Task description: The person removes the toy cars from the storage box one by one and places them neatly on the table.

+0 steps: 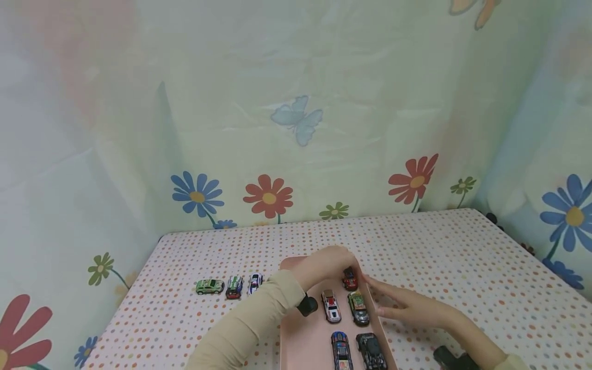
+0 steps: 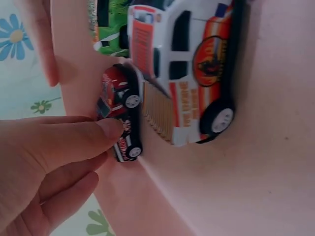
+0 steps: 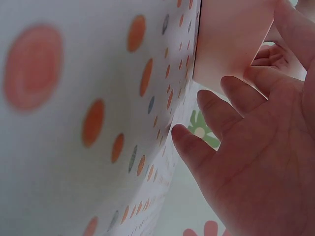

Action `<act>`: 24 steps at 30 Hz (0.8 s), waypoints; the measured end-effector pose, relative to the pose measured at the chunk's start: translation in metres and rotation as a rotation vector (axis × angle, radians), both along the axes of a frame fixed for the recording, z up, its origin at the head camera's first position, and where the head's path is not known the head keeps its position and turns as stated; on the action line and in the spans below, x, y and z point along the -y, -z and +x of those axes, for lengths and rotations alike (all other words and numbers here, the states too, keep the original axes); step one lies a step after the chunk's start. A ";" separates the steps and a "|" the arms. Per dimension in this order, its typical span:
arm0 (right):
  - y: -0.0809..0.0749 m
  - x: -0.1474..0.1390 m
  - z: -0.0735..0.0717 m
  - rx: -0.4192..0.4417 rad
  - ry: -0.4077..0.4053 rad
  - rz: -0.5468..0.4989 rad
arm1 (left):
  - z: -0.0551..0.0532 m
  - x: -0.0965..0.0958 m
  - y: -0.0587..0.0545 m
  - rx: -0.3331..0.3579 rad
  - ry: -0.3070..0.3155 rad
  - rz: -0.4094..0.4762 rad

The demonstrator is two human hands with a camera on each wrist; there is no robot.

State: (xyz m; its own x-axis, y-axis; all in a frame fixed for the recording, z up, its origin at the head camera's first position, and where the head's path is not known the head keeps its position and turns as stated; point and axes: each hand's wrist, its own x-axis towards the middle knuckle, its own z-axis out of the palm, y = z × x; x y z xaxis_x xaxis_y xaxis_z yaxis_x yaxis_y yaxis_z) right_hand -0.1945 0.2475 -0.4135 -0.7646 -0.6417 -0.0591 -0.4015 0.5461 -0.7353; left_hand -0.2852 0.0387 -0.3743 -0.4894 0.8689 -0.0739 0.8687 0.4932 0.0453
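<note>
In the far right corner of the pink tray (image 1: 302,341), my left hand (image 1: 329,262) pinches a small red and black toy car (image 2: 114,86) between thumb and fingers. Its wheels are at the tray floor. A white fire-engine toy car (image 1: 331,306) and a green toy car (image 1: 358,309) stand just nearer to me. Closer still in the tray are a blue toy car (image 1: 341,350) and a black one (image 1: 371,351). My right hand (image 1: 413,307) is outside the tray with extended fingers, its fingertips against the right wall.
Left of the tray, a light-green toy car (image 1: 210,286), a white and green one (image 1: 234,287) and a white and blue one (image 1: 255,282) form a row on the dotted tablecloth (image 1: 444,257). A flowered curtain (image 1: 351,113) hangs behind the table.
</note>
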 end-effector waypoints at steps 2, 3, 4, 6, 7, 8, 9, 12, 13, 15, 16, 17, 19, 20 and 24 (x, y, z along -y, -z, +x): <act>0.000 0.000 0.000 -0.024 0.007 0.016 | 0.001 -0.001 0.002 -0.022 -0.012 -0.013; 0.000 0.000 0.000 -0.031 0.010 0.021 | 0.001 -0.002 0.002 -0.037 -0.015 -0.015; 0.000 -0.001 0.000 -0.032 0.011 0.021 | 0.001 -0.002 0.003 -0.057 -0.014 -0.017; 0.001 -0.001 -0.001 -0.023 0.013 0.014 | 0.002 -0.001 0.004 -0.104 -0.007 -0.023; 0.001 -0.001 -0.001 -0.016 0.014 0.011 | 0.003 -0.001 0.005 -0.128 -0.006 -0.030; 0.001 -0.001 -0.002 -0.009 0.014 0.009 | 0.003 -0.001 0.006 -0.143 -0.005 -0.034; 0.001 -0.001 -0.002 -0.001 0.013 0.005 | 0.004 0.000 0.007 -0.159 -0.005 -0.044; 0.002 0.000 -0.002 0.002 0.018 0.012 | 0.006 0.000 0.010 -0.190 -0.011 -0.066; 0.002 0.000 -0.002 0.002 0.019 0.013 | 0.006 0.000 0.010 -0.198 -0.012 -0.077; 0.003 0.000 -0.002 0.006 0.019 0.012 | 0.007 0.000 0.011 -0.223 -0.013 -0.101; 0.003 0.000 -0.002 0.008 0.021 0.013 | 0.008 0.000 0.011 -0.240 -0.011 -0.109; 0.003 0.000 -0.002 0.009 0.021 0.013 | 0.008 0.000 0.012 -0.251 -0.008 -0.111; 0.003 0.000 -0.002 0.012 0.022 0.012 | 0.008 0.000 0.014 -0.302 0.003 -0.133; 0.003 0.000 -0.002 0.012 0.023 0.012 | 0.008 0.000 0.015 -0.317 0.006 -0.134; 0.004 0.000 -0.001 0.011 0.021 0.004 | 0.007 -0.001 0.021 -0.351 0.019 -0.137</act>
